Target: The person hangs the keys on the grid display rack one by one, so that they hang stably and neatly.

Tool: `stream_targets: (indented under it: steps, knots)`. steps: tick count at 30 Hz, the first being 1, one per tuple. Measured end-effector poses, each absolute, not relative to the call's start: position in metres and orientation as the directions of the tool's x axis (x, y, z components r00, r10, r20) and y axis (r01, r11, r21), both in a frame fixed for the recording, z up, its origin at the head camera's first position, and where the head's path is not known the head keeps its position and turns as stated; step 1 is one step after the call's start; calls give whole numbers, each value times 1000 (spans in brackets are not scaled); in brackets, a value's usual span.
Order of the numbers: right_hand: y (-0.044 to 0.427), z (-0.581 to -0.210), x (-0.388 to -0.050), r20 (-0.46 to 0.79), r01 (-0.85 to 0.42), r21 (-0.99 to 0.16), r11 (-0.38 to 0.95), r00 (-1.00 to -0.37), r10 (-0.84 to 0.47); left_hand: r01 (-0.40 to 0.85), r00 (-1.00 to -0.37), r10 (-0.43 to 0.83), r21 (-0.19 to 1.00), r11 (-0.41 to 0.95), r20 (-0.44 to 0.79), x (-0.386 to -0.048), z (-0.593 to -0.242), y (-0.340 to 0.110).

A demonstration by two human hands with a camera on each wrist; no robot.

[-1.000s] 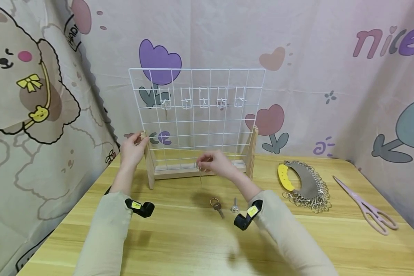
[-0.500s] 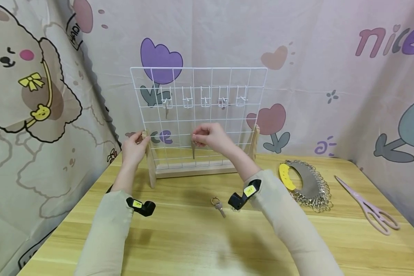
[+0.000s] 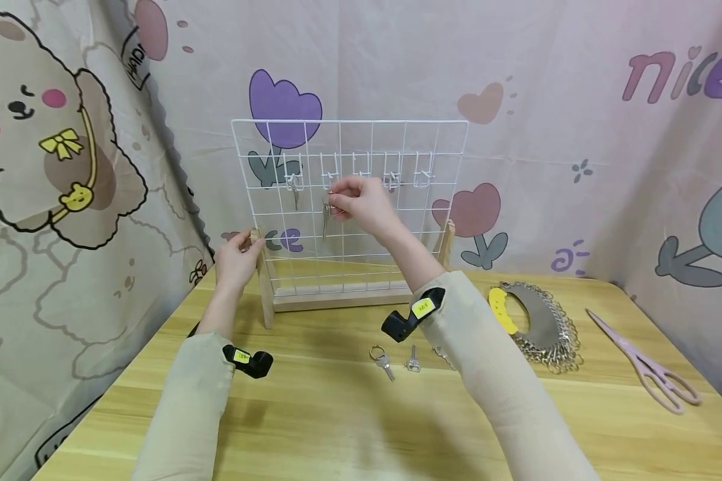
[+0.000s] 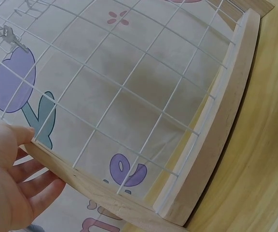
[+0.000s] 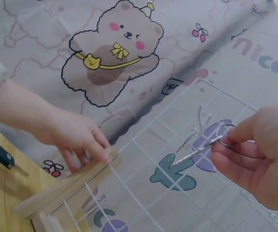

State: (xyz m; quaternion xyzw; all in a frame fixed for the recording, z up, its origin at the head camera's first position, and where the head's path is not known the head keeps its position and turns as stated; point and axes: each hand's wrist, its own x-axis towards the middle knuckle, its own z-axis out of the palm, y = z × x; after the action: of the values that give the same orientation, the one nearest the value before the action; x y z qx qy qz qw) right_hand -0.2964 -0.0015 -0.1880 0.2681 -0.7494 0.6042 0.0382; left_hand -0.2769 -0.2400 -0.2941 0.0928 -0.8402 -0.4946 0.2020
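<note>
i see the wooden table [image 3: 313,414] bearing the grid rack [image 3: 337,298], keys [image 3: 385,364] in front of it, a yellow-handled plate [image 3: 537,317] and scissors [image 3: 632,353] rightward.

Near the centre of the head view, a slim silvery key [image 3: 325,220] with a ring, pinched in the right hand [image 3: 364,206], points downward before a wood-based white wire rack [image 3: 337,302]. The rack stands upright mid-frame, its left post [image 3: 266,287] gripped by the left hand [image 3: 237,259].

The right hand [image 3: 367,206] partly hides the middle white hook [image 3: 362,176].
</note>
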Motion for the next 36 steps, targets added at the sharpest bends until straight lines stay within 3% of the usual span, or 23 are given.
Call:
stream_targets:
  steps: [11, 19, 28, 36]
  knots:
    - [-10, -176, -293, 432, -448, -893, 44, -881, -195, 47, -899, -354, 861, 507, 258, -279, -294, -241]
    - [-16, -174, -292, 452, -459, -879, 131, -889, -81, 51, -896, -356, 858, 512, 266, -279, -296, -241]
    - [-15, -176, -289, 512, -512, -804, 302, -855, -83, 51, -892, -360, 853, 520, 273, -280, -296, -242]
    - [-15, -174, -291, 534, -527, -799, 289, -843, -64, 56, -895, -351, 849, 525, 276, -280, -297, -242]
